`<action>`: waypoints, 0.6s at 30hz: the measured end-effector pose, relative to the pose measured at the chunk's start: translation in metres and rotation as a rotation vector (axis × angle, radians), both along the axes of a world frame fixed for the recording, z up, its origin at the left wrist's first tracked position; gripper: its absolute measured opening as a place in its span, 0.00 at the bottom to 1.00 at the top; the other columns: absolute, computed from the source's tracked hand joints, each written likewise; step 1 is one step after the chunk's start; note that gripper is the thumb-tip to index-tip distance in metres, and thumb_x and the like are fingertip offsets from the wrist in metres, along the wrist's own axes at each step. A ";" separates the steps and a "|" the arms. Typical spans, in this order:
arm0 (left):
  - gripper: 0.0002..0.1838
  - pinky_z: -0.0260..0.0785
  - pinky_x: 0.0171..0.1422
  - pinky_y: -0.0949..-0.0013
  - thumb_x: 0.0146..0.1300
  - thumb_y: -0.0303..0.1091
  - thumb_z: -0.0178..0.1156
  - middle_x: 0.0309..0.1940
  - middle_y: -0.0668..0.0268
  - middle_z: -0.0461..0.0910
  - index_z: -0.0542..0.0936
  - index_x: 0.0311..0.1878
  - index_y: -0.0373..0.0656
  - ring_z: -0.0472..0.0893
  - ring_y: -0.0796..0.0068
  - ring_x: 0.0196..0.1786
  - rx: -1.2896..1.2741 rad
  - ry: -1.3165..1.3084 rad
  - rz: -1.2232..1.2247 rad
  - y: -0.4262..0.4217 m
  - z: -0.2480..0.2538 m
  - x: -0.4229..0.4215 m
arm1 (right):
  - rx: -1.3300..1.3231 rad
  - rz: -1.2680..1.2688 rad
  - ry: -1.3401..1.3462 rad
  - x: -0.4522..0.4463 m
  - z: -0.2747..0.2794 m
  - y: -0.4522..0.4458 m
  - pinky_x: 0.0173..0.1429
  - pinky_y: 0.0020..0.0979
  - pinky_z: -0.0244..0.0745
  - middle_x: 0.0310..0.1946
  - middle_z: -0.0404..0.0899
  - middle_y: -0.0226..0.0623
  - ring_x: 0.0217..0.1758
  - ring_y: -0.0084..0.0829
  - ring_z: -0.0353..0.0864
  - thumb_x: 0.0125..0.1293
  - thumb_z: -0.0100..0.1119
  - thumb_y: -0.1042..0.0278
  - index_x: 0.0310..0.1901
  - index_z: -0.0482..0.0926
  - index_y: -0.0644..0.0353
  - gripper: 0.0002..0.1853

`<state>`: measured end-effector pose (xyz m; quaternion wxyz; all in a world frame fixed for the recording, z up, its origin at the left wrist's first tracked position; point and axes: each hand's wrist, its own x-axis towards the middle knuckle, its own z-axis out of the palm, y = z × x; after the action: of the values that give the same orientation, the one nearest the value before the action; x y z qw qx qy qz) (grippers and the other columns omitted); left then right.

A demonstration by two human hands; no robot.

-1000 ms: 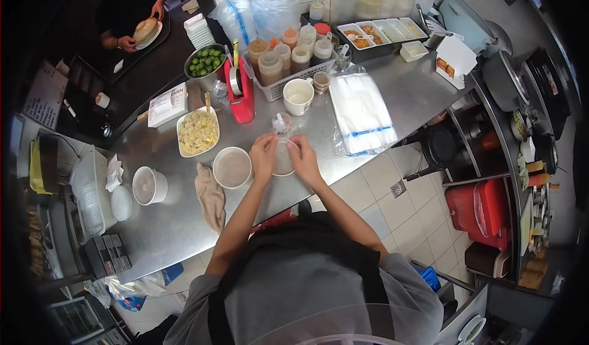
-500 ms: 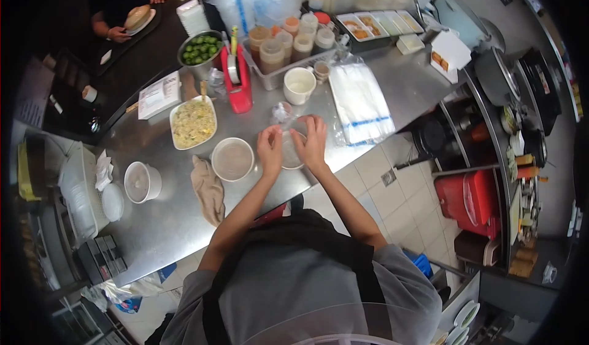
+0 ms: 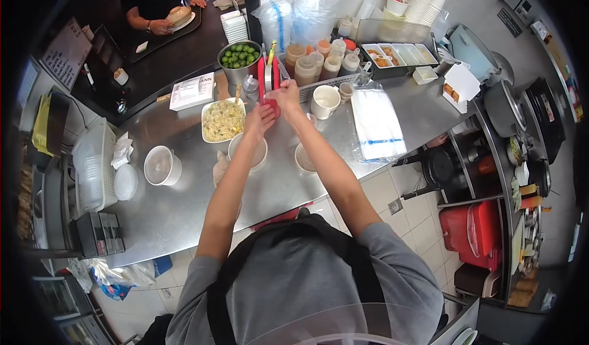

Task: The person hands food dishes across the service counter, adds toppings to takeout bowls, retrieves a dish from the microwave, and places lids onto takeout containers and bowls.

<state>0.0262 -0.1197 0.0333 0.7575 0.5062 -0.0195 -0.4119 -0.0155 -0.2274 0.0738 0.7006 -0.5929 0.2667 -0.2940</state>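
Both hands are at a red tape dispenser (image 3: 274, 109) with a tape roll, standing on the steel counter. My right hand (image 3: 287, 98) is pinched against its right side; what the fingertips hold is too small to make out. My left hand (image 3: 260, 122) rests by its lower front, fingers stretched toward it. Beneath my left forearm is a white round bowl (image 3: 260, 156) with a clear lid, partly hidden. A second white bowl (image 3: 303, 162) sits partly under my right forearm. A white container of fried rice (image 3: 223, 122) lies left of my left hand.
Behind the dispenser stand a pot of green limes (image 3: 239, 57) and sauce bottles (image 3: 305, 69). To the right are a paper cup (image 3: 325, 101) and a stack of plastic bags (image 3: 378, 124). Another lidded bowl (image 3: 162, 165) stands left. A person's hand (image 3: 161, 26) holds a dish across the counter.
Both hands have left the right-hand bowl and moved forward and left to the red tape dispenser. The camera view has shifted, showing more of the back wall.
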 end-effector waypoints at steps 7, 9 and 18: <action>0.20 0.74 0.47 0.69 0.59 0.38 0.57 0.38 0.52 0.77 0.72 0.43 0.27 0.79 0.64 0.42 0.080 -0.133 -0.050 -0.019 0.011 0.026 | 0.001 0.400 -0.074 -0.165 0.037 0.084 0.35 0.20 0.71 0.26 0.74 0.31 0.31 0.19 0.75 0.49 0.59 0.85 0.34 0.65 0.57 0.16; 0.12 0.76 0.45 0.72 0.57 0.28 0.58 0.33 0.52 0.78 0.74 0.39 0.26 0.80 0.64 0.38 0.078 -0.351 -0.072 -0.024 -0.015 0.032 | -0.012 0.420 -0.005 -0.170 0.023 0.085 0.35 0.19 0.69 0.26 0.74 0.29 0.30 0.18 0.74 0.50 0.58 0.85 0.33 0.67 0.59 0.13; 0.02 0.72 0.38 0.70 0.49 0.25 0.61 0.24 0.65 0.79 0.79 0.27 0.37 0.79 0.71 0.28 0.689 -1.185 0.135 -0.030 -0.015 -0.002 | -0.073 0.503 0.129 -0.208 -0.013 0.071 0.36 0.18 0.65 0.30 0.77 0.26 0.30 0.14 0.71 0.56 0.55 0.78 0.36 0.78 0.61 0.07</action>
<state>0.0244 -0.1494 0.0184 0.4388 0.8581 -0.2667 0.0000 -0.2233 -0.1565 0.0607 0.7112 -0.6831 0.1443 -0.0818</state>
